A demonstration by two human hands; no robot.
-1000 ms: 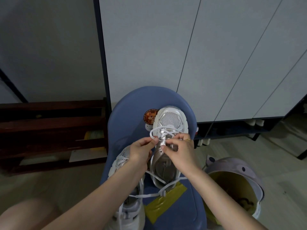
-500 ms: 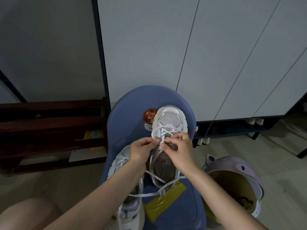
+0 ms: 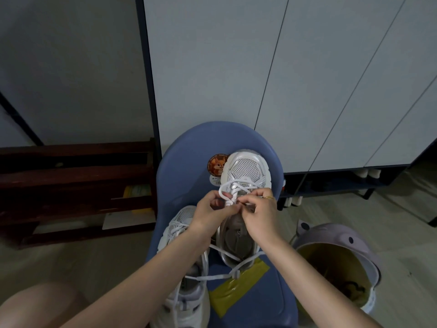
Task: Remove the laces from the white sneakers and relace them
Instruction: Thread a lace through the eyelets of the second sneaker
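A blue chair (image 3: pixel 184 166) carries both white sneakers: the far sneaker (image 3: pixel 246 171) toe-away at centre, the near sneaker (image 3: pixel 179 233) beside it, partly under the left forearm. The left hand (image 3: pixel 210 214) and right hand (image 3: pixel 257 214) meet over the far sneaker's tongue, fingers curled, each pinching the white lace (image 3: pixel 227 189). Loose lace ends trail across yellow tape (image 3: pixel 236 290).

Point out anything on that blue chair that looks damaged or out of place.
A strip of yellow tape is stuck askew across the blue chair seat, like a patch over damage. A loose lace trails over it. Both hands pinch lace at the far sneaker.
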